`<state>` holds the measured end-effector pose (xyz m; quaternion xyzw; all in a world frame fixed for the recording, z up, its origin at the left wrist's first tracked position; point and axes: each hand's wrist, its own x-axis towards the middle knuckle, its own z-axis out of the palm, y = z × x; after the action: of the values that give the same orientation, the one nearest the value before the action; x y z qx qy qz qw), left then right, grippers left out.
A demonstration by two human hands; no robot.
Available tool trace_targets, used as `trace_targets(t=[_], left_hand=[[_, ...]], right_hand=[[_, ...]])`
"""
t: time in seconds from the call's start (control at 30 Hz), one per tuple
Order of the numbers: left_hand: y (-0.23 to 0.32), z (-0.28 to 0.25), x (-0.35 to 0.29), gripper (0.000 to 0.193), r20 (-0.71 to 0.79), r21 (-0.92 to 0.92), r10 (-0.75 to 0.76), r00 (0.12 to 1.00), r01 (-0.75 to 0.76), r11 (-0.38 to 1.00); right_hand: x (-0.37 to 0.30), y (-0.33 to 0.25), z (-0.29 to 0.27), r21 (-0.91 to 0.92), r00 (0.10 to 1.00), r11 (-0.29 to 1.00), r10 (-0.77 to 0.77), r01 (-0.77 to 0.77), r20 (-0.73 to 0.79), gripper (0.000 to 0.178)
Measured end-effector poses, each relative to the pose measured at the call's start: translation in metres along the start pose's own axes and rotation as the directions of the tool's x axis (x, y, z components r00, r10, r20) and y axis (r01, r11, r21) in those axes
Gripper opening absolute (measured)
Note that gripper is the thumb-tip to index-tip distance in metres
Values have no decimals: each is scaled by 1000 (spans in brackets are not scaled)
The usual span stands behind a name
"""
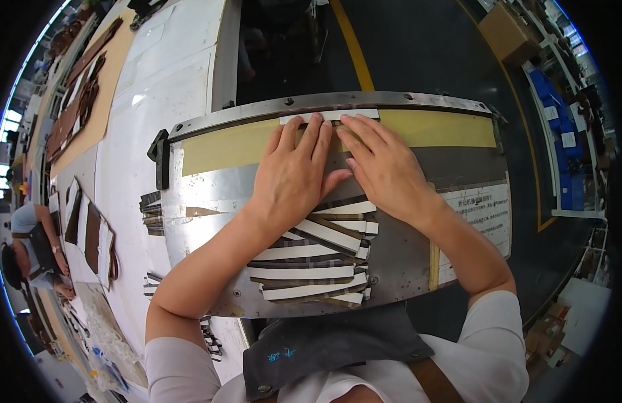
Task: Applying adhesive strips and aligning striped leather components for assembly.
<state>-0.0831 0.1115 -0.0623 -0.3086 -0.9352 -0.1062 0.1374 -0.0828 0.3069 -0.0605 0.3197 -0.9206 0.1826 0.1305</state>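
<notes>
A narrow white strip (330, 115) lies along the dark groove below the metal bar (452, 102) at the far edge of a metal machine plate (458, 164). My left hand (287, 168) lies over the strip's left part, fingers extended and fingertips on it. The fingertips of my right hand (386, 164) touch its right part, fingers outstretched too. Neither hand is wrapped round anything. Below my wrists, several white strips with dark brown edges (307, 273) lie loosely stacked on the plate. Yellow tape (217, 149) runs across the plate behind my hands.
Left of the plate stretches a white table (136, 134) with brown and white pieces (89, 228). More strips (152, 213) lie by the plate's left edge. A printed sheet (482, 215) sits under my right forearm. Another person (39, 235) works far left. Blue bins (559, 134) line the right shelf.
</notes>
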Motion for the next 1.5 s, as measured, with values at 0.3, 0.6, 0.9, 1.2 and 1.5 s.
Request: trace_targets(t=[0.3, 0.6, 0.9, 1.2, 1.5], left_hand=[[3, -3, -2, 64, 14, -34, 53, 998, -53, 998], [0, -3, -2, 60, -23, 30, 104, 994, -103, 994], [5, -10, -1, 36, -6, -202, 145, 989, -143, 969], [4, -12, -5, 37, -39, -19, 172, 984, -173, 985], [-1, -1, -3, 61, -20, -31, 70, 997, -71, 997]], right_hand=[[-2, -2, 2, -18, 1000, 1000, 18, -18, -15, 41], [0, -2, 1, -28, 998, 1000, -1, -1, -63, 39], [2, 7, -5, 144, 981, 982, -96, 121, -170, 44], [-6, -5, -11, 30, 998, 999, -24, 23, 58, 43], [-5, -3, 0, -44, 999, 998, -41, 40, -23, 47]])
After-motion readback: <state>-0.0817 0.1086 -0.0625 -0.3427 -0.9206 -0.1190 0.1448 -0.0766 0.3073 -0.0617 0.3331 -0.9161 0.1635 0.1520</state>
